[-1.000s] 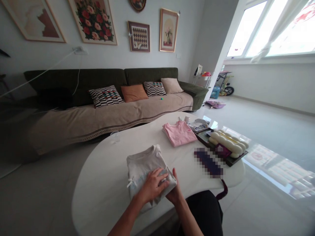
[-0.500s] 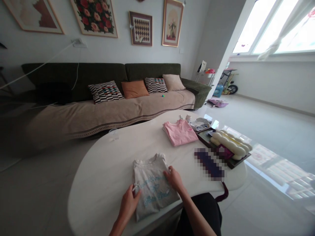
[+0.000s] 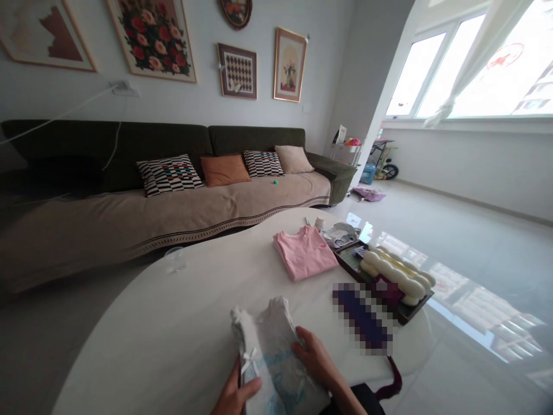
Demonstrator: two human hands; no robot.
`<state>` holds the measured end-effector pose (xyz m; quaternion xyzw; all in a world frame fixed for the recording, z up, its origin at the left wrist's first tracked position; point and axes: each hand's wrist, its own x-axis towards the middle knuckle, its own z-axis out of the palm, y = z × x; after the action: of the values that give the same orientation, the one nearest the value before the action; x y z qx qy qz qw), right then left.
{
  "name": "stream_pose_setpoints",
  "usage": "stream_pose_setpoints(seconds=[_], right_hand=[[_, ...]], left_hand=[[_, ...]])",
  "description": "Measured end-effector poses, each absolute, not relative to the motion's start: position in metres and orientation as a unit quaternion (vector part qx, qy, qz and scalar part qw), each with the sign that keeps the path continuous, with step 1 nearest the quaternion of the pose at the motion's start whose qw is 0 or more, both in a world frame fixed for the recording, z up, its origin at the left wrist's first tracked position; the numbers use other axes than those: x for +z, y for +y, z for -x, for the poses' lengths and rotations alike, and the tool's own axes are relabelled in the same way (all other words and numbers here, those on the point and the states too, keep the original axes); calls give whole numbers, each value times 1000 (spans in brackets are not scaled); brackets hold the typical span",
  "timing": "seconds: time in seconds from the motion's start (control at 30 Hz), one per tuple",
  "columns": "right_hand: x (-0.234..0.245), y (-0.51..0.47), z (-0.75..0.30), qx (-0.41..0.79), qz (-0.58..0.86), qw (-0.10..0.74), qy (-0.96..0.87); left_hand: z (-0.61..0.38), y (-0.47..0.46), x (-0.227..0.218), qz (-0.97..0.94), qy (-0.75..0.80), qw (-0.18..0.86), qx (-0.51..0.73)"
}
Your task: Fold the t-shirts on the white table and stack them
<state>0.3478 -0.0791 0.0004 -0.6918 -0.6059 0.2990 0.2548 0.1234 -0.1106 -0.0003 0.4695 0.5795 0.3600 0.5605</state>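
Observation:
A folded light grey T-shirt with blue lettering is at the near side of the white table, bent along its middle into a valley. My left hand grips its left edge, thumb on top beside a small white bow. My right hand has hold of the right edge, its thumb side up and part of the fingers hidden by the cloth. Farther back lies a folded pink T-shirt, touched by neither hand.
On the white table stand a clear cup at the left and a dark tray with a cream puffy object at the right. A pixelated dark item lies before the tray. Behind is a sofa.
The grey T-shirt went from flat to bent up at both sides, and my hands closed further on its edges. My view has tilted up and shifted right.

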Motion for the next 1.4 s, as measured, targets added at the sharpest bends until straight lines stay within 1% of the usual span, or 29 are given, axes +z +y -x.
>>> stream_pose_setpoints(seconds=[0.07, 0.13, 0.2, 0.27, 0.33, 0.4, 0.47, 0.53, 0.6, 0.67, 0.73, 0.9, 1.07, 1.17, 1.3, 1.4], right_hand=[[20, -44, -373, 274, 682, 276, -619], [45, 0, -404, 247, 674, 285, -636], [69, 47, -436, 214, 670, 285, -651], [87, 87, -464, 174, 681, 276, -656], [92, 117, -482, 126, 708, 258, -645], [83, 133, -488, 87, 732, 232, -634], [63, 140, -485, 69, 738, 193, -643], [40, 143, -476, 67, 732, 150, -661], [19, 146, -467, 67, 729, 114, -672], [3, 151, -463, 64, 734, 94, -670], [-6, 159, -465, 60, 742, 88, -662], [-22, 171, -483, 65, 754, 98, -646], [-46, 173, -495, 83, 758, 122, -636], [-58, 175, -496, 91, 757, 149, -629], [-58, 178, -502, 107, 743, 196, -631], [-48, 174, -511, 114, 724, 249, -634]], left_hand=[[-148, -77, 24, -490, 505, 607, 369], [-176, -34, 47, -510, 449, 622, 389], [-205, 14, 63, -531, 427, 598, 422], [-234, 59, 67, -551, 440, 559, 435], [-258, 94, 57, -582, 507, 504, 388], [-274, 114, 39, -610, 578, 441, 316], [-283, 122, 20, -626, 611, 396, 279], [-288, 123, 7, -657, 602, 357, 280], [-294, 126, 2, -714, 577, 293, 266], [-300, 134, 3, -772, 544, 233, 231], [-306, 148, 7, -808, 518, 199, 196], [-305, 198, 13, -853, 481, 143, 143], [-298, 234, 0, -838, 517, 171, 41], [-298, 244, -7, -834, 522, 176, 22], [-300, 240, 9, -838, 512, 190, -8], [-282, 200, 24, -847, 501, 174, 41]])
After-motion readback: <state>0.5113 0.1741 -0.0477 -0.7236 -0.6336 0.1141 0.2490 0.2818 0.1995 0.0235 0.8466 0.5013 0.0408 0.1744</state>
